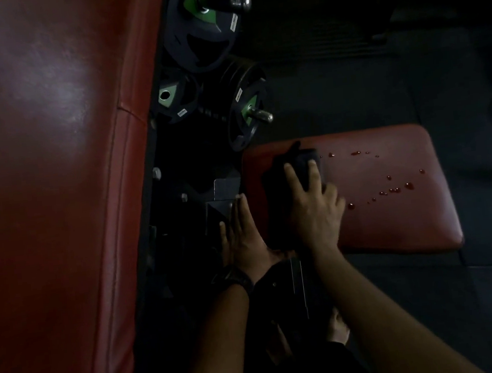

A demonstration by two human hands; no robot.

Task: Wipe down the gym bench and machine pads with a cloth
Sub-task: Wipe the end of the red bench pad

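My right hand (314,209) is pressing the dark cloth (280,182), fingers spread flat, onto the left end of the red seat pad (394,222). My left hand (242,235) is resting straight-fingered against its left edge.

Two red pads: big pad (40,177) left of the fingers, small pad (392,201) under them. One cloth (297,165) beneath the right fingers. Two hands: left hand (240,235), right hand (314,209). Three sets of weight plates (199,45) beyond the fingertips. One watch (236,278). Droplets (408,186) right of the fingers, too small to count.
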